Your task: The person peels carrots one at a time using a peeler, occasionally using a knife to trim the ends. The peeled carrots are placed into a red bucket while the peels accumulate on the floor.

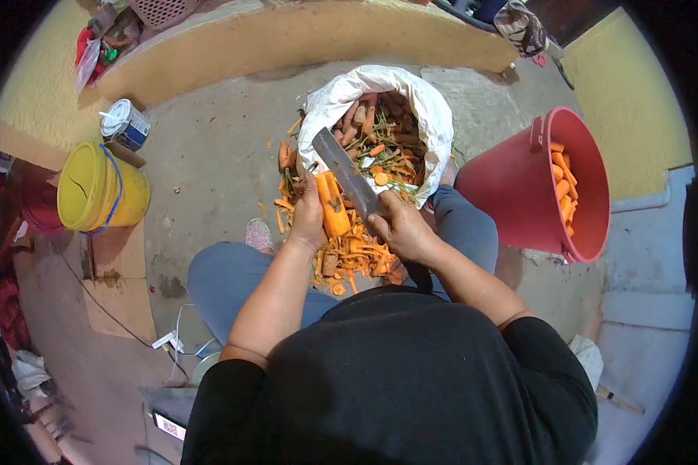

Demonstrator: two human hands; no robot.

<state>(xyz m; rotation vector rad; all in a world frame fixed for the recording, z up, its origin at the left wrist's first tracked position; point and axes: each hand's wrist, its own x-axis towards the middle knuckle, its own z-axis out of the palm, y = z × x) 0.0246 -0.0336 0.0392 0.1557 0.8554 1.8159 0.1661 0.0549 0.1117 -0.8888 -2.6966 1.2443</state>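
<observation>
My left hand (309, 217) grips an orange carrot (333, 205) held upright over a heap of orange peelings (357, 256) between my knees. My right hand (405, 226) holds a large knife (347, 172) by the handle, its broad grey blade angled up and left, lying against the carrot. Just beyond the hands stands an open white sack (430, 116) full of unpeeled carrots and green tops.
A red bucket (520, 186) at the right holds peeled carrots (563, 186). A yellow bucket (101, 190) lies on its side at the left, a small tin (126, 122) behind it. A phone (168, 425) and a white cable (174, 337) lie on the floor near my left leg.
</observation>
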